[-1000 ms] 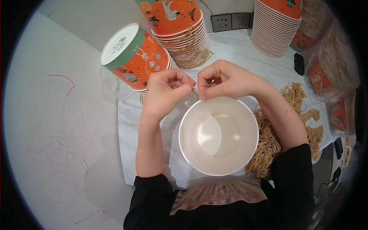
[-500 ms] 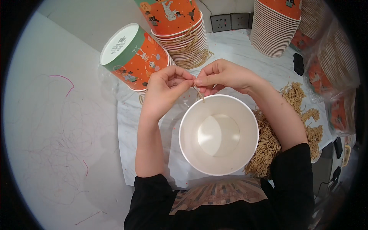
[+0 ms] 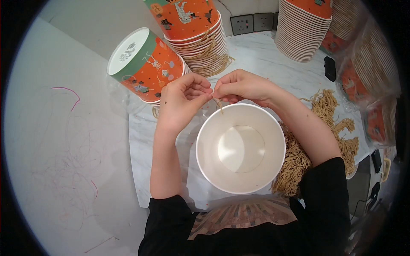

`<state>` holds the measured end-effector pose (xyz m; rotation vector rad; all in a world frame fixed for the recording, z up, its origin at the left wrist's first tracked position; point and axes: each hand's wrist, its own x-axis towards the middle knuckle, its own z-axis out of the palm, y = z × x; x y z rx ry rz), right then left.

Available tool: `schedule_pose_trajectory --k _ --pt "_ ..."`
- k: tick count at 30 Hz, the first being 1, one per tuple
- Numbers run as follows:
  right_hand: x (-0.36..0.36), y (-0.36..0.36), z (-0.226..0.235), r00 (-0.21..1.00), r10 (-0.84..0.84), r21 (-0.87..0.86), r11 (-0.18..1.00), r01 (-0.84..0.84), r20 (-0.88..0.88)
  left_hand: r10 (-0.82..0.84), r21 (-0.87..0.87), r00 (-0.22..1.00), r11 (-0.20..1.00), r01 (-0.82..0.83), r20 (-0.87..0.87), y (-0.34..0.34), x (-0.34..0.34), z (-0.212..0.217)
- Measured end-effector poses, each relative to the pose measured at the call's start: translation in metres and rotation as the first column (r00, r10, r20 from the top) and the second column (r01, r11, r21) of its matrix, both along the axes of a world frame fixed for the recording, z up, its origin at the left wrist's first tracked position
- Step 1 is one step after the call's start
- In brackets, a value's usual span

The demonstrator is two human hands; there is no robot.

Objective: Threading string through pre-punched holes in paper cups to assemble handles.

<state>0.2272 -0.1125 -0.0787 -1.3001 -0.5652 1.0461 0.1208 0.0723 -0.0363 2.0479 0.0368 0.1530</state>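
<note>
A short length of tan cord (image 3: 219, 106) is pinched between my left hand (image 3: 183, 97) and my right hand (image 3: 244, 88), whose fingertips meet above the far rim of a white paper bucket (image 3: 207, 170). Both hands are closed. The cord's loose end hangs down by the rim; the rest is hidden in my fingers. The bucket stands upright before me, its inside bare. Under my right forearm lies a heap of tan cords (image 3: 294, 170), with more strands (image 3: 325, 106) beyond the arm.
Orange and green printed buckets (image 3: 158, 64) lean at the far left. Behind them rises a stack of nested buckets (image 3: 205, 51) draped with cord. Another stack (image 3: 303, 34) stands far right, beside plastic-wrapped buckets (image 3: 363, 77) and a small black object (image 3: 329, 69). Wall sockets (image 3: 253, 23) are at the back.
My fingertips have shifted slightly, with both hands still pinching the cord. The whole view has drifted a little; the bucket and stacks otherwise stand as before.
</note>
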Motion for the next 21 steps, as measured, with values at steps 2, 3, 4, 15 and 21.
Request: schedule_pose_trajectory --k 2,3,4,15,21 --pt "0.0 0.001 0.0 0.999 0.04 -0.042 0.998 -0.039 0.019 -0.003 0.046 1.0 0.999 0.004 -0.02 0.0 -0.002 0.002" --pt "-0.001 0.002 0.0 0.999 0.042 -0.04 0.998 -0.042 0.018 0.031 0.099 0.999 0.995 -0.029 -0.021 -0.001 -0.003 0.002" --pt "-0.003 0.002 0.002 0.998 0.065 -0.051 0.997 -0.065 -0.005 0.059 0.149 0.998 0.987 -0.055 -0.018 -0.003 -0.003 0.002" --pt "0.001 0.0 -0.003 0.985 0.159 -0.061 0.985 -0.164 -0.07 0.207 0.343 0.978 0.922 -0.181 -0.04 0.007 -0.004 0.002" --pt "-0.002 -0.001 -0.001 0.948 0.319 -0.007 0.948 -0.319 -0.013 0.139 0.277 0.99 0.953 -0.123 -0.038 0.002 -0.004 -0.001"
